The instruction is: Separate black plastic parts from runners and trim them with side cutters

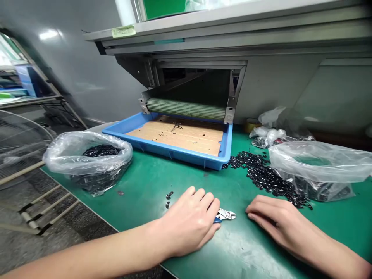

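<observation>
My left hand (188, 221) lies on the green mat (200, 190) and is shut around the blue handles of a pair of diagonal cutters (225, 215), whose steel jaws stick out past my fingers to the right. My right hand (273, 217) rests palm down and empty on the mat, just left of and below a scattered heap of small black glossy parts (261, 174). A few matching parts (169, 197) lie just beyond my left fingers.
A blue tray (174, 149) lined with tan board sits below a machine's ribbed roller (186, 108). Clear plastic bags hold black parts at left (87, 155) and right (319, 166). The mat's edge runs along the left, above the floor.
</observation>
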A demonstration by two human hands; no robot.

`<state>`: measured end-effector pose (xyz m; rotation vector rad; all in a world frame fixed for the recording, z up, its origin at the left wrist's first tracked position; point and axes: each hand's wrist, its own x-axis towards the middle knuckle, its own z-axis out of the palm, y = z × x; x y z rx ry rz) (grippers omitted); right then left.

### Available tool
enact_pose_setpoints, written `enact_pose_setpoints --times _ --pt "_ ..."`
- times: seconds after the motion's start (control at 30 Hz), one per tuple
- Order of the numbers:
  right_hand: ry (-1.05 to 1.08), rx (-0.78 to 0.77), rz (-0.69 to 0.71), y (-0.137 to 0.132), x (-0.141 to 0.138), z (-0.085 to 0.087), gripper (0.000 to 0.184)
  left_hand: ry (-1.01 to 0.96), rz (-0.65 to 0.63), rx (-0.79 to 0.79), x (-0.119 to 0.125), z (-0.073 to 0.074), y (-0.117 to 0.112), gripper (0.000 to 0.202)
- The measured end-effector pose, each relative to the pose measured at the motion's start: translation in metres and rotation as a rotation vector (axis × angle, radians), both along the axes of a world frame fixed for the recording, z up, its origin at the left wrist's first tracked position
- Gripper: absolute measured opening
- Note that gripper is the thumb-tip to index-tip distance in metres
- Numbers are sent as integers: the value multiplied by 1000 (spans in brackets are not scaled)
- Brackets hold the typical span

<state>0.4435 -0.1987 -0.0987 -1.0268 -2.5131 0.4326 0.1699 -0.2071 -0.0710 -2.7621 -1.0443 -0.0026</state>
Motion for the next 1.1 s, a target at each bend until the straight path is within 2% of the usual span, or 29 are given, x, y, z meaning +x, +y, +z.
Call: enact_pose_setpoints --times 0.2,0.3,0.4,0.67,0.83,1.1 --pt "62 50 41 -7 12 -3 24 10 -74 -25 9 1 15 34" --pt "118 47 -50 -11 15 -2 14 4 -146 -8 15 -2 25 36" --pt "125 5 -133 -12 15 -1 13 -10 -204 24 21 -6 31 37" --pt "182 -145 -171 -13 12 0 16 -8 -262 -4 31 -8 40 36" --pt "168 -143 -191 -13 11 1 18 -1 -294 -23 34 -3 44 35" --pt "101 -53 -263 -16 12 0 14 159 -373 79 42 12 47 38"
